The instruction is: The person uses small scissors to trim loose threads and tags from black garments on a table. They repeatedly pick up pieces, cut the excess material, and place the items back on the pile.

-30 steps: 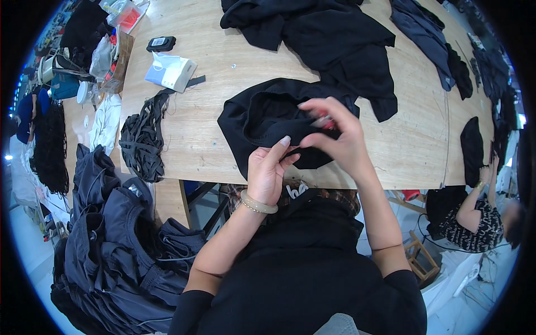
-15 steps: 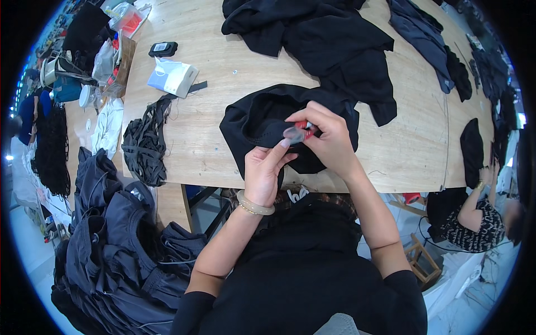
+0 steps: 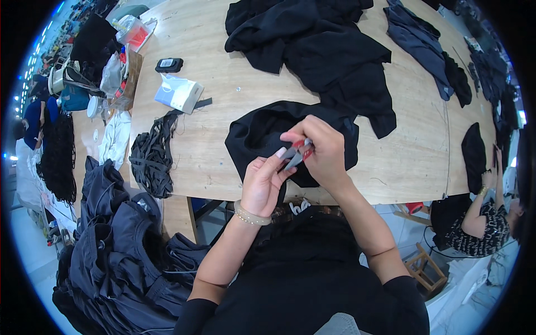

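Over the near part of the wooden table, my right hand [image 3: 326, 151] is closed around red-handled thread snips [image 3: 299, 149]. Their grey blades look parted and point toward my left hand [image 3: 259, 187]. My left thumb and fingers are pinched together right at the blades; what lies between them, if anything, is too small to make out. Beneath both hands a black garment [image 3: 240, 131] is bunched up, its opening facing upward. My hands and forearms cover part of its near side. A pale bangle [image 3: 251, 214] circles my left wrist.
More black cloth [image 3: 335, 61] lies beyond, grey garments [image 3: 416, 39] at far right. On the left are a tissue pack [image 3: 178, 93], a small black device [image 3: 169, 65], dark strips [image 3: 153, 159] and heaped dark garments [image 3: 117, 240]. Another person [image 3: 483, 223] sits at right.
The snips have turned in my right hand, and their blades now show parted beside my left fingertips. The whole scene has shifted slightly down in the view.
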A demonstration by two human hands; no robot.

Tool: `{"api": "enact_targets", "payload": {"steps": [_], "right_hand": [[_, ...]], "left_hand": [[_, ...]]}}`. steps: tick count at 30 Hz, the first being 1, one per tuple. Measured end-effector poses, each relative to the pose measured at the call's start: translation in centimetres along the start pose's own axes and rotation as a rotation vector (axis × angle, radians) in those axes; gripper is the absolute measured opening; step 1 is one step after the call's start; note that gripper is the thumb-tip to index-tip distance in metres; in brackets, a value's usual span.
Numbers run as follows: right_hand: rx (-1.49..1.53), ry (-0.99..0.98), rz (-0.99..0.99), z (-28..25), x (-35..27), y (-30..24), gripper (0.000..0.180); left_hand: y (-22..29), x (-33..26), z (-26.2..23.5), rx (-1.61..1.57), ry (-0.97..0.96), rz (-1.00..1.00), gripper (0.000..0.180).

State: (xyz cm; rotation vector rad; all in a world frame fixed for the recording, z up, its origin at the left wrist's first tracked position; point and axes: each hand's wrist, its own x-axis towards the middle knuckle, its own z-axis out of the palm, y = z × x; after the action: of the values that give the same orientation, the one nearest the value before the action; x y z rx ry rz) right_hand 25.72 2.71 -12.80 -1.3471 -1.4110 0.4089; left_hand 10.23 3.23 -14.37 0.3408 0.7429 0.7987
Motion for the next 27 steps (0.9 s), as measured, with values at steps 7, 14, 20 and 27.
{"api": "enact_targets", "payload": {"steps": [7, 14, 20, 27], "right_hand": [[0.177, -0.007, 0.128, -2.5, 1.5, -0.5, 0.010], [0.053, 0.083, -0.003, -1.0, 1.3, -1.8, 0.015], [0.402, 0.075, 0.454, -3.8, 1.5, -2.0, 0.029], [-0.213, 0.096, 0.019, -5.1, -0.1, -2.2, 0.029]], "left_hand": [[1.7, 0.0, 1.4, -0.043, -0.030, 0.032, 0.012], [1.4, 0.2, 2.0, -0.011, -0.088, 0.026, 0.014], [2.2, 0.1, 2.4, -0.032, -0.063, 0.081, 0.014], [2.4, -0.4, 3.1, -0.040, -0.081, 0.098, 0.015]]}}
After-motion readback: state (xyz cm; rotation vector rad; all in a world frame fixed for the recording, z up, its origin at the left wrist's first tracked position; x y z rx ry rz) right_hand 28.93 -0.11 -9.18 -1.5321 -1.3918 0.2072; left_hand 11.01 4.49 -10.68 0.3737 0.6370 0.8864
